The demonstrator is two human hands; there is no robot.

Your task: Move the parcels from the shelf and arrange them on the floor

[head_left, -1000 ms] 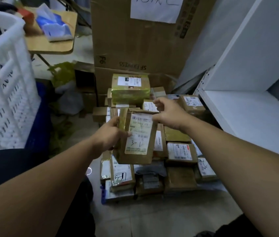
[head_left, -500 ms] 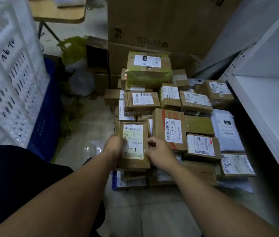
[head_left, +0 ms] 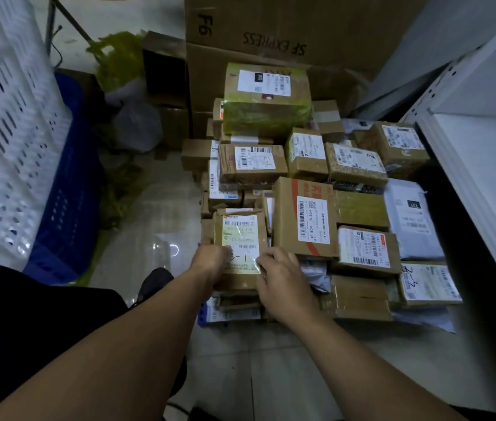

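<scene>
Parcel [head_left: 239, 235]: flat on pile [head_left: 304, 220], long axis pointing away from both grips.
Left grip [head_left: 211, 259]: holds its near-left corner.
Right grip [head_left: 280, 281]: holds its near-right corner.

Both hands on a brown parcel [head_left: 240, 235] marked "3-1", lying flat, label up, on the near left of the parcel pile [head_left: 359, 299] on the tiled floor [head_left: 271, 375]: left hand [head_left: 211, 259] grips its near left corner, right hand [head_left: 283, 284] holds its near right edge, fingers curled onto the label. Just right of it a box with red print [head_left: 304, 217]; behind, a green-taped box [head_left: 266, 101] sits on top, backed by a big SF EXPRESS carton [head_left: 286, 25]. White shelf [head_left: 483, 165] on the right, white crate [head_left: 6, 132] over a blue crate [head_left: 67, 189] on the left.
</scene>
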